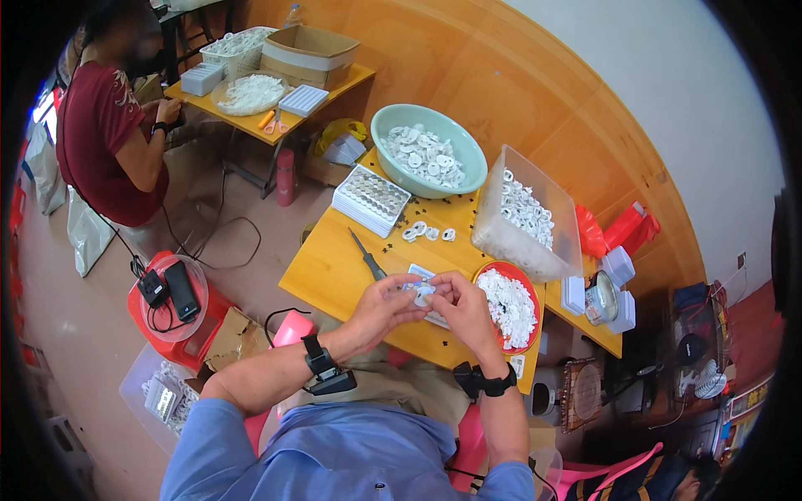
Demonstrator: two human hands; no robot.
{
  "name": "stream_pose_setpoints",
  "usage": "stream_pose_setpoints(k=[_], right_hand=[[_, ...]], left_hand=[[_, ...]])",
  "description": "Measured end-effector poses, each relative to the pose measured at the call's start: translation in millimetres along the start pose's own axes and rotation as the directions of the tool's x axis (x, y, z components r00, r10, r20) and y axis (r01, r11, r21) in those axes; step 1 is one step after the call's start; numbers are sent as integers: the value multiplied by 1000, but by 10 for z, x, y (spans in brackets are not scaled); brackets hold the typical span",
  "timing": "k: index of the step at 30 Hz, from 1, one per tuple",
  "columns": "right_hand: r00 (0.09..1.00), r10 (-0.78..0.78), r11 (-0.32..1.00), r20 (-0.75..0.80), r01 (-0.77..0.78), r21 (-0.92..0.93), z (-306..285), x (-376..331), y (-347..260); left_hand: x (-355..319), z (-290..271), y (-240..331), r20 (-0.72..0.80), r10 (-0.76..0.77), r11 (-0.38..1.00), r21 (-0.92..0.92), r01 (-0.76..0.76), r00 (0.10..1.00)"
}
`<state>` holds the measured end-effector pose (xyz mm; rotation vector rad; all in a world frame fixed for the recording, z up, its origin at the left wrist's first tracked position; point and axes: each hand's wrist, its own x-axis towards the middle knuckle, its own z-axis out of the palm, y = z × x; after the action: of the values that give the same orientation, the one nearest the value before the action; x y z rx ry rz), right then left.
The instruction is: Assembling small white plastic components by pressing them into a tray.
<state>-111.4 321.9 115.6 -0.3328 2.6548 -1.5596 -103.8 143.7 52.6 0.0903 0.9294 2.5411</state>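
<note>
Both my hands meet over the near part of the yellow table [322, 271]. Between my left hand [386, 311] and my right hand [462, 307] is a small white plastic part [422, 294], pinched by the fingers of both. Its finer detail is too small to make out. Beneath my hands lies a white tray [418, 270], mostly covered by them. A red bowl [538, 321] of small white pieces stands right beside my right hand. To the left of my hands rests a screwdriver [368, 255] with a dark handle.
Farther back are a tray of round silvery pieces [373, 199], a green basin [388, 125] of white parts and a clear bin [510, 234]. Several white rings [430, 233] lie mid-table. At left, a red stool [213, 321] holds a power bank and adapter. A person [109, 142] works at another table.
</note>
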Motion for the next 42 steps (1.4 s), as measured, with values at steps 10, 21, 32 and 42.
stream_pose_setpoints(k=[10, 21, 32, 42], right_hand=[[979, 44, 991, 200, -18, -132, -219, 226, -286], [999, 0, 987, 50, -8, 163, 15, 105, -27], [814, -502, 844, -293, 388, -369, 417, -97, 76], [636, -720, 671, -277, 538, -510, 475, -143, 186]], left_hand=[[23, -68, 52, 45, 75, 995, -65, -72, 996], [8, -20, 55, 71, 39, 999, -9, -38, 997], [20, -13, -4, -16, 84, 993, 85, -82, 996], [-32, 60, 5, -119, 90, 980, 188, -67, 989]])
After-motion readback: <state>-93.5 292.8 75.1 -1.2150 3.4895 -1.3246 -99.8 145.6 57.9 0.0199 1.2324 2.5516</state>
